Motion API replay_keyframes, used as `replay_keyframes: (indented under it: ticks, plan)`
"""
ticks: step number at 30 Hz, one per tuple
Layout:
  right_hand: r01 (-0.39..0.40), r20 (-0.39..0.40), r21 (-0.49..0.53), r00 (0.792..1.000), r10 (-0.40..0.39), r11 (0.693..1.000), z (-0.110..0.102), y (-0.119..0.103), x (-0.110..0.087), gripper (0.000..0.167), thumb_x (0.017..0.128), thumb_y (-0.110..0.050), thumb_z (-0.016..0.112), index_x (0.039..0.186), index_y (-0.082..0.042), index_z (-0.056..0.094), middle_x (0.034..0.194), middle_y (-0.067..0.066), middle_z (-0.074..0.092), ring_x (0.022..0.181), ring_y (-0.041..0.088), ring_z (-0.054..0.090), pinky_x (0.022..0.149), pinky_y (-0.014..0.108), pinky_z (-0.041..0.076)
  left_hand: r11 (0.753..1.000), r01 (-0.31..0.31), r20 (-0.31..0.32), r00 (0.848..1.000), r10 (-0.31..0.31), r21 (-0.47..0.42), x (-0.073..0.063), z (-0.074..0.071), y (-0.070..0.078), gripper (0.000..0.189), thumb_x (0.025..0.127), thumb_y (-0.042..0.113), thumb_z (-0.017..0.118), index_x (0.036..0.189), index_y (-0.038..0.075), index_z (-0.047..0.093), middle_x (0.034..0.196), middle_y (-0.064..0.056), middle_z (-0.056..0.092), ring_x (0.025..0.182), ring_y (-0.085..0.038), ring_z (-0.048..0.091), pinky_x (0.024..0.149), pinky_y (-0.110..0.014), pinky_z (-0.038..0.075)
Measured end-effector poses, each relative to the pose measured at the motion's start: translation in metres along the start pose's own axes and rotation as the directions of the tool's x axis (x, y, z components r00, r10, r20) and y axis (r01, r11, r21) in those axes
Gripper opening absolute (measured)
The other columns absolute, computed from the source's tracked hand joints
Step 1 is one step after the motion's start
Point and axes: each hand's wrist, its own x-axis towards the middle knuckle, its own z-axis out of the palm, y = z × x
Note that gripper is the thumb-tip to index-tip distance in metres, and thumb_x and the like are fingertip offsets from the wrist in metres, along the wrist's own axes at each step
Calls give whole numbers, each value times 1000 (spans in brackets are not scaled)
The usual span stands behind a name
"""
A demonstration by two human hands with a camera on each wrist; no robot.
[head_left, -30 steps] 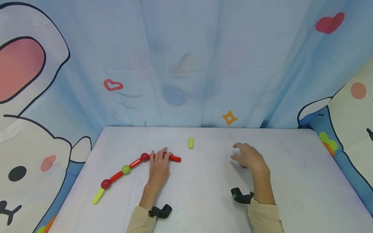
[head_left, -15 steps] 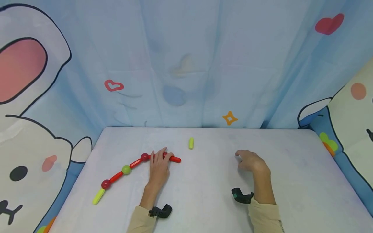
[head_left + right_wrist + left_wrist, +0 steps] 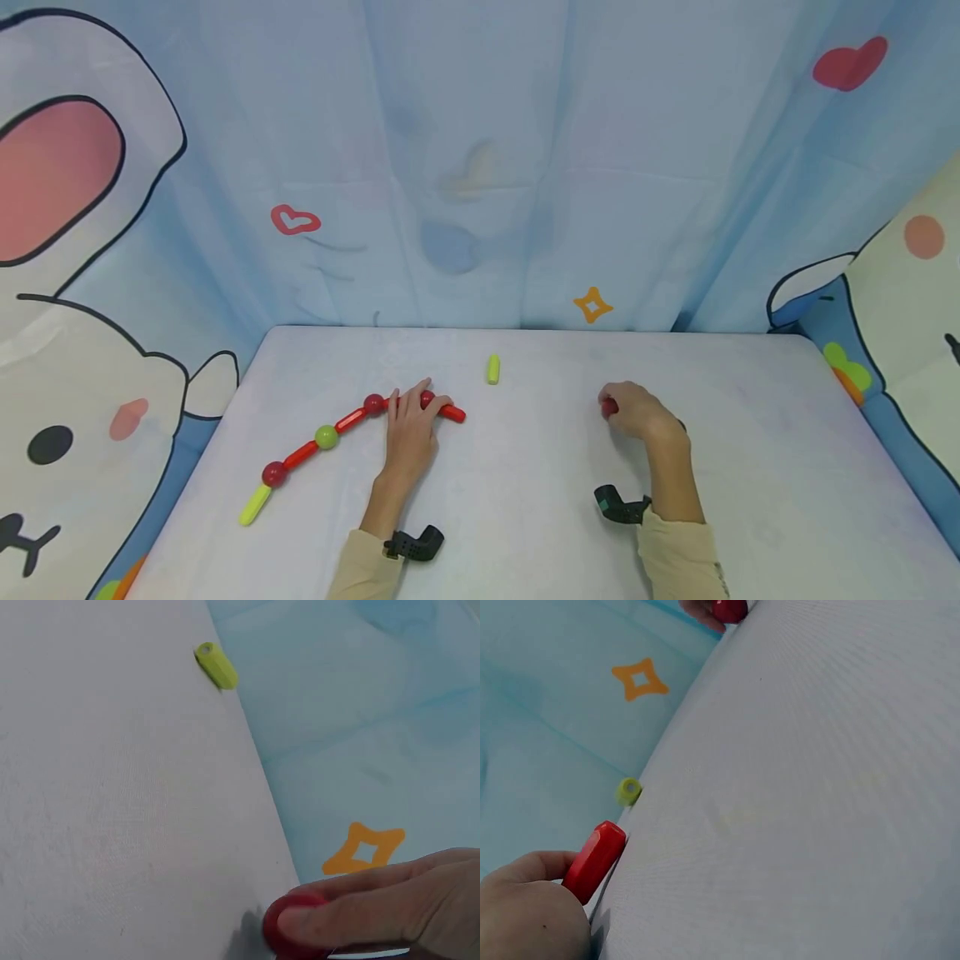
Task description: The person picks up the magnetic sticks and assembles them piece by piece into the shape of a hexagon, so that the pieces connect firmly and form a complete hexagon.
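A chain of toy rods and balls lies across the left of the table: a lime rod point(image 3: 255, 506), a dark red ball point(image 3: 274, 474), a red rod point(image 3: 301, 455), a green ball point(image 3: 326, 437), another red rod and red ball, then further red pieces. My left hand point(image 3: 410, 429) grips the chain near its right end, fingers across it, partly hiding a red ball point(image 3: 427, 399). The end red rod point(image 3: 594, 862) sticks out past the thumb. Over the table's right half, my right hand point(image 3: 641, 410) pinches a loose red ball point(image 3: 289, 927) between thumb and fingers.
A single lime rod point(image 3: 493, 369) lies near the back edge of the white table point(image 3: 525, 500), between the hands. Behind hangs a blue printed curtain point(image 3: 480, 167). Each wrist wears a black camera.
My right hand has closed its fingers and drawn the red ball up, now visible at its fingertips. My left hand has barely moved; the chain's end rod tilts slightly more.
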Motion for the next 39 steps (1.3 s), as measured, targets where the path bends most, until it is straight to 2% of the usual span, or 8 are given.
replay_keyframes:
  ticks: [2, 5, 9, 19, 26, 29, 34, 39]
  plan:
    - [30, -79, 30, 996, -27, 999, 1, -1, 2, 33, 90, -4, 63, 121, 7, 57, 112, 27, 60, 101, 38, 56, 88, 50, 54, 1000, -6, -10, 1000, 5, -8, 0, 0, 0, 46, 81, -6, 64, 117, 24, 66, 146, -9, 45, 137, -28, 41, 118, -59, 21]
    - [96, -202, 88, 976, -77, 991, 1, -3, 6, 42, 90, -9, 66, 126, 7, 54, 120, 29, 59, 107, 41, 57, 91, 53, 53, 1000, -4, -11, 1000, 4, -16, 0, 0, -1, 46, 82, -6, 64, 116, 24, 66, 147, -9, 44, 138, -28, 40, 118, -58, 21]
    - [176, -258, 159, 957, -131, 971, 2, -9, 11, 43, 90, -10, 66, 129, 4, 53, 121, 26, 60, 109, 40, 59, 89, 49, 55, 1000, -2, -10, 1000, 2, -25, 1, 1, -2, 45, 82, -6, 64, 115, 24, 66, 149, -8, 42, 139, -27, 38, 118, -58, 21]
    - [224, -211, 211, 961, -179, 952, 14, -28, 16, 41, 91, -11, 66, 129, 1, 54, 122, 21, 61, 111, 36, 60, 92, 47, 55, 1000, 10, -2, 1000, -10, -29, 1, 0, -3, 42, 81, -5, 67, 112, 24, 67, 149, -7, 42, 139, -26, 38, 118, -56, 23]
    - [236, -191, 248, 963, -191, 940, 20, -39, 19, 44, 90, -13, 67, 131, -2, 54, 125, 19, 61, 113, 34, 60, 92, 45, 55, 998, 11, -12, 1000, -12, -59, 1, -2, -2, 36, 80, -7, 66, 102, 21, 68, 148, -8, 44, 138, -27, 40, 118, -55, 23]
    - [239, -187, 249, 963, -196, 939, 22, -42, 20, 44, 90, -14, 68, 131, -3, 54, 125, 18, 61, 113, 34, 60, 91, 45, 55, 998, -4, -8, 1000, 3, -55, 2, -4, -2, 39, 80, -6, 68, 109, 21, 68, 149, -8, 43, 138, -27, 40, 118, -56, 24]
    - [245, -175, 237, 963, -206, 940, 25, -43, 20, 44, 90, -13, 67, 131, -3, 54, 125, 17, 61, 113, 33, 61, 91, 44, 56, 1000, -20, 34, 999, 21, -22, 2, -5, -2, 48, 84, -2, 68, 126, 21, 63, 152, -6, 39, 140, -25, 37, 119, -55, 23]
    - [270, -161, 233, 958, -237, 934, 28, -47, 21, 42, 90, -10, 67, 129, -1, 55, 123, 18, 62, 111, 33, 62, 91, 44, 56, 999, -38, 41, 998, 38, 2, 2, -4, -1, 52, 85, 4, 70, 131, 23, 59, 153, -6, 38, 141, -25, 36, 119, -56, 23]
